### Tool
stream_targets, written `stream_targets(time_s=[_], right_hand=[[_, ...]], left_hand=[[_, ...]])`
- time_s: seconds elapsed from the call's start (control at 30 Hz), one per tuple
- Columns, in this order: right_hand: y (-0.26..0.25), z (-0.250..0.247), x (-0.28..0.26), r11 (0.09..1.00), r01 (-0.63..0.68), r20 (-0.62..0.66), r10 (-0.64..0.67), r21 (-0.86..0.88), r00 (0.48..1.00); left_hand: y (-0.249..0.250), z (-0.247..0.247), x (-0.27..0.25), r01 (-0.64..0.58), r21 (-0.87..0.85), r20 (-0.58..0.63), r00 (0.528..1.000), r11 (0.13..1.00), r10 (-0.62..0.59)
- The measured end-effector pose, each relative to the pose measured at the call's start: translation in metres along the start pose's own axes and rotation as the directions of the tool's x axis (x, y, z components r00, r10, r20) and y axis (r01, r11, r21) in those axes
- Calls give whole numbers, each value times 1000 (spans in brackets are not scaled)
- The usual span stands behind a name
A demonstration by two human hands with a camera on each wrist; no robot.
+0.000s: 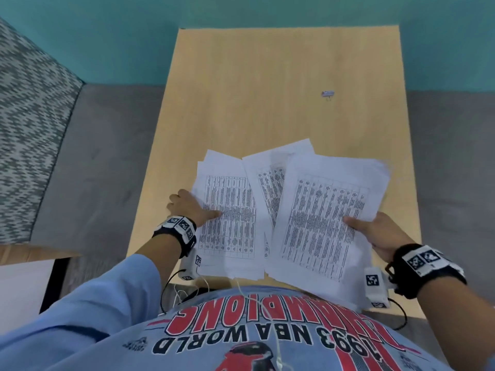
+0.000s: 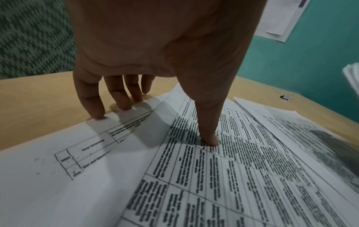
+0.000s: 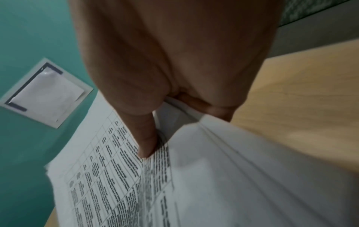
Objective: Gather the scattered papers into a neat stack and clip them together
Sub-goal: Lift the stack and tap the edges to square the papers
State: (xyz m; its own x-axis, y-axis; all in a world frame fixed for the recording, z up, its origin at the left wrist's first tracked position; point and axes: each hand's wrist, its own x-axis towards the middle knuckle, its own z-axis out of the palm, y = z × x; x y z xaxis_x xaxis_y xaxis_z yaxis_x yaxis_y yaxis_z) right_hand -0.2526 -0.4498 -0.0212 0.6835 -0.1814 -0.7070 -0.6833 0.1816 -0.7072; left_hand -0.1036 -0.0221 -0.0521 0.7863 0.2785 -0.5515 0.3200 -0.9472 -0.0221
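Teal wall behind wooden desk. Papers fanned at near edge. Left hand pinches left sheets, right hand grips right bundle. Gathering step; next likely merge, square edges, fetch clip lying well apart.
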Motion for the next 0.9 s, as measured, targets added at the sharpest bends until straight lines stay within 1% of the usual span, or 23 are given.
stream_targets(time_s=[0.17, 0.2, 0.27, 0.3, 0.37, 0.5, 0.6, 0.63, 0.67, 0.77, 0.8, 0.9], right_hand=[[7, 11, 0, 999, -1, -1, 1, -51, 1000], [7, 13, -1, 998, -1, 2, 1, -58, 1000], [7, 14, -2, 997, -2, 2, 3, -73, 1000], [9, 13, -2, 998, -3, 2, 4, -70, 1000], [11, 10, -2, 998, -8, -8, 8, -54, 1000], [17, 2, -2, 1000, -7, -16, 7, 1, 1000], [16, 7, -5, 998, -16, -12, 17, 58, 1000], [16, 10, -5, 998, -21, -3, 22, 64, 1000], [17, 12, -4, 998, -22, 8, 21, 57, 1000], [20, 22, 2, 1000, -4, 43, 3, 17, 999], [18, 27, 2, 1000, 1, 49, -1, -6, 999], [13, 40, 3, 999, 9, 81, -5, -48, 997]], left_hand=[[3, -1, 3, 13, 18, 69, 998, 1000, -14], [3, 0, 2, 10, -30, 85, 996, 1000, -7], [0, 0, 2, -18, -226, 97, 994, 974, 41], [-2, -2, 3, -33, -323, 104, 992, 946, 70], [-10, -11, 6, -47, -443, 126, 985, 895, 114], [-29, -32, 14, 12, -674, 175, 974, 738, 144], [-31, -36, 7, 47, -791, 164, 977, 610, 137], [-27, -34, 2, 56, -817, 172, 974, 574, 150], [-22, -30, 0, 63, -826, 188, 967, 559, 169], [-2, -16, -10, 64, -825, 220, 952, 562, 215], [4, -11, -10, 54, -814, 222, 949, 579, 223], [24, 0, -15, -11, -741, 183, 959, 672, 218]])
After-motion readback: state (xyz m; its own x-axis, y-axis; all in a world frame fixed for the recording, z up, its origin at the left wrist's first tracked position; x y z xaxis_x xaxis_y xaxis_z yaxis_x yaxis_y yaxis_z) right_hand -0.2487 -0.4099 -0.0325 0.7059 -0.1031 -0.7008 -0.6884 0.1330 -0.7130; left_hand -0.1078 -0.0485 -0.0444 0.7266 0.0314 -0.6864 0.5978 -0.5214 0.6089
